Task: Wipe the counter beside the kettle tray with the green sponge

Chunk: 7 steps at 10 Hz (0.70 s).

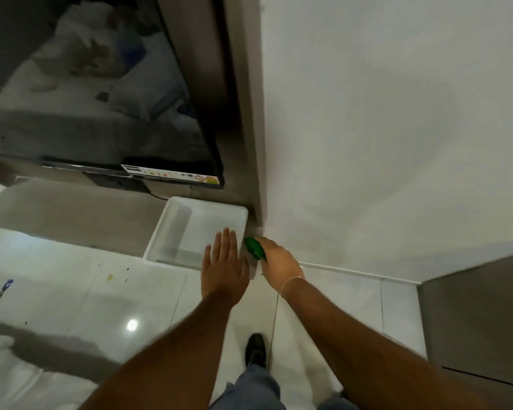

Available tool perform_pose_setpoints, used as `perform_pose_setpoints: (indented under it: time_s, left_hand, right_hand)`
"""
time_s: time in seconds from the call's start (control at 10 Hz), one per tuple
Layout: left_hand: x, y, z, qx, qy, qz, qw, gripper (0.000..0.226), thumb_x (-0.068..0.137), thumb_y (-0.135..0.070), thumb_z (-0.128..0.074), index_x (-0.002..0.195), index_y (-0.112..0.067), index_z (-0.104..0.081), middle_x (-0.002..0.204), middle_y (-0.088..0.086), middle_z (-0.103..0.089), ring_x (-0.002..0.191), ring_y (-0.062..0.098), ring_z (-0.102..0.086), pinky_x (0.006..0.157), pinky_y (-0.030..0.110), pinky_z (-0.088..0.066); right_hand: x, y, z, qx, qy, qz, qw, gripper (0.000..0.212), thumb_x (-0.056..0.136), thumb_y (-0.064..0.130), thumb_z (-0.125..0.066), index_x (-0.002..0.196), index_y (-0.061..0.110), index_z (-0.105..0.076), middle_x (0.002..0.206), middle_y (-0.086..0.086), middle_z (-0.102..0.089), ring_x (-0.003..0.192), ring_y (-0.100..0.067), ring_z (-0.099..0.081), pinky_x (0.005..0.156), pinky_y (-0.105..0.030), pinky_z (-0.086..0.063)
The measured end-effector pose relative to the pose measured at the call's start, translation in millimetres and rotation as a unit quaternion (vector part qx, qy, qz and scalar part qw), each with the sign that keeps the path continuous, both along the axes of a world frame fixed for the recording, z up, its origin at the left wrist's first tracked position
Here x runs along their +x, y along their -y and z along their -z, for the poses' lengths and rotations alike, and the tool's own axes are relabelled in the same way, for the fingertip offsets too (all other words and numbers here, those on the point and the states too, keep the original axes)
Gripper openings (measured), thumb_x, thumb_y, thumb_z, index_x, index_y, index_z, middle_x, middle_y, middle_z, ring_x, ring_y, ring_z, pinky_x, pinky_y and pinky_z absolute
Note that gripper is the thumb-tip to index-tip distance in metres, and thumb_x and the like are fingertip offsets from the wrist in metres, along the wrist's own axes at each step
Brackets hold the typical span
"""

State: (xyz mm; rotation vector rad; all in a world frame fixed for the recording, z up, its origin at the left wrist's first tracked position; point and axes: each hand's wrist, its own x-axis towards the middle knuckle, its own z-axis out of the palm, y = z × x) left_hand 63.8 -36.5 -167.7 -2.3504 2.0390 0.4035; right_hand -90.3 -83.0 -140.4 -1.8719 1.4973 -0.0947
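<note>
The right hand (pixel 274 260) holds the green sponge (pixel 255 247) in a closed grip: the fingers wrap over its top, and only its left end shows past them. The sponge sits low in the narrow strip of tabletop (pixel 253 263) between the white tray (pixel 163 232) and the white wall (pixel 382 128), close to the corner. Judged from this position, the strip is the area being wiped, and the fingers-over hold lets the palm press the sponge flat against the surface.

The left hand (pixel 224 269) is open and flat, fingers extended and together, and holds nothing. It lies over the near right corner of the tray. This placement probably steadies the tray or keeps it clear of the sponge; actual contact cannot be confirmed.

The tray appears empty; no kettle is visible in it.

Behind the tray, a television (pixel 101 84) stands against the back panel. A strip of stickers (pixel 172 174) runs along its lower edge. The print on them is too small and blurred to read, and no brand can be identified.
</note>
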Motion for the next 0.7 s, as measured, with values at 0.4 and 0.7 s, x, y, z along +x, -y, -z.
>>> perform_pose_setpoints:
  time_s: [0.4, 0.7]
  left_hand:
    - [126.9, 4.2, 16.2, -0.008, -0.049, -0.111, 0.993, 0.074, 0.112, -0.042, -0.028, 0.174, -0.017, 0.006, 0.184, 0.005, 0.009, 0.170, 0.021, 0.009, 0.138, 0.045, 0.002]
    - [148.6, -23.6, 44.6, 0.010, -0.051, -0.113, 0.992, 0.077, 0.108, -0.035, -0.034, 0.174, -0.016, 0.002, 0.184, 0.007, 0.004, 0.170, 0.021, 0.007, 0.139, 0.046, -0.001]
  right_hand:
    - [168.0, 70.5, 34.0, 0.030, 0.036, 0.027, 0.999, 0.063, 0.109, 0.017, -0.057, 0.166, 0.026, -0.032, 0.167, -0.009, -0.043, 0.151, -0.034, -0.048, 0.129, -0.050, -0.036]
    - [198.0, 26.5, 95.9, 0.067, -0.079, -0.148, 0.983, 0.075, 0.114, 0.042, -0.040, 0.172, 0.015, -0.001, 0.180, -0.011, 0.010, 0.168, -0.034, -0.001, 0.136, -0.050, -0.013]
